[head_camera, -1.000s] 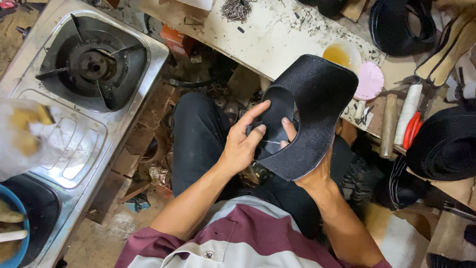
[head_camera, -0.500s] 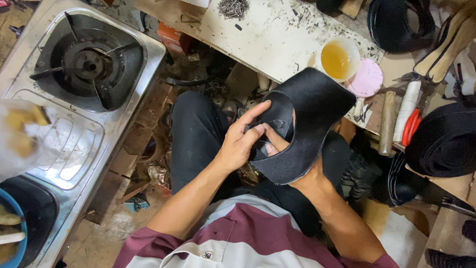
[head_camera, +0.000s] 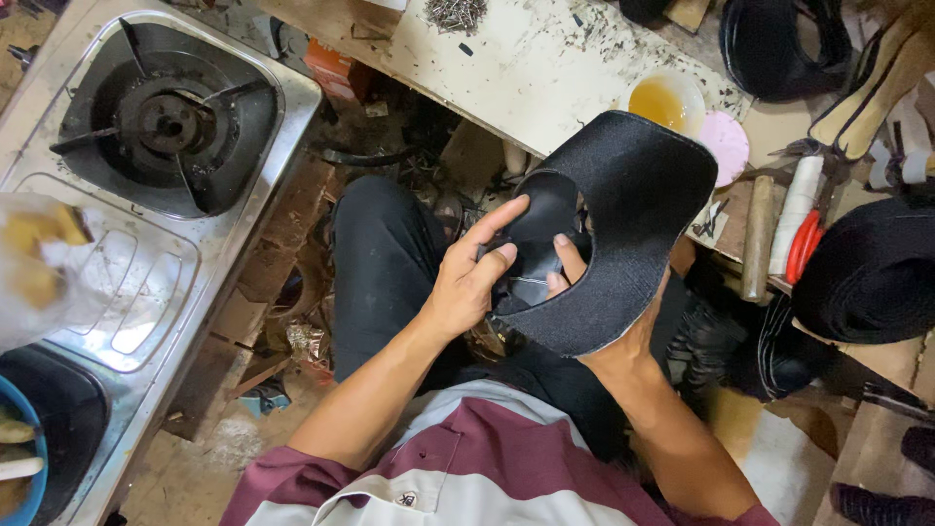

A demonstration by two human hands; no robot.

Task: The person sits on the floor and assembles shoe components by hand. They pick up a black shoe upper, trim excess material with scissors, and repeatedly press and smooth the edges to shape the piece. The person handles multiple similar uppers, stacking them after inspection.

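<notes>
A black curved shoe upper piece (head_camera: 633, 214), made of leather or fabric with a pale edge, is held over my lap in front of the workbench. My left hand (head_camera: 474, 278) grips its inner left side, fingers pressed on the folded black lining. My right hand (head_camera: 575, 273) supports the piece from underneath; only the thumb and part of the wrist show, the fingers are hidden behind the material.
A gas stove (head_camera: 146, 146) stands at the left. The white workbench (head_camera: 506, 68) carries a cup of yellowish glue (head_camera: 665, 100), a pink lid (head_camera: 726, 146), a heap of small nails (head_camera: 456, 14) and red-handled pliers (head_camera: 801, 244). Black material pieces (head_camera: 867, 273) lie at the right.
Both hands have turned and shifted the black piece slightly; my left fingers have slid along the inner fold. The view has moved a little.
</notes>
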